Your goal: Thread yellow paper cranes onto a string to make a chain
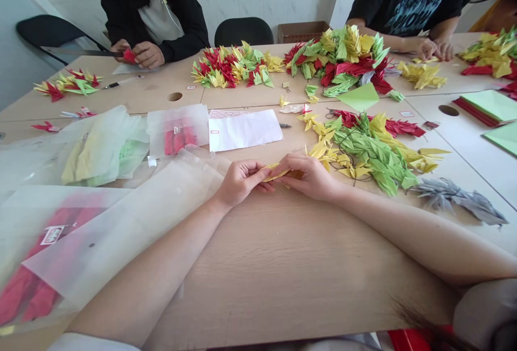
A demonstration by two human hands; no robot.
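Between my hands, just above the table, is a folded piece of yellow paper (pixel 276 171). My left hand (pixel 245 180) pinches its left end between thumb and fingers. The other end is in the closed fingers of my right hand (pixel 304 176), which hide part of it. Beyond my right hand lie yellow folded paper pieces (pixel 323 144) and a bunch of green folded paper pieces (pixel 375 152). A white sheet of paper (pixel 246 131) with a pen (pixel 285 125) beside it lies beyond my left hand.
Translucent plastic bags (pixel 121 222), some holding red or yellow bundles, cover the left side. A grey bundle (pixel 460 197) lies right. Piles of coloured folded paper (pixel 234 65) stand farther back. Across the table, one person (pixel 161 17) holds red paper; another (pixel 404 6) handles yellow paper.
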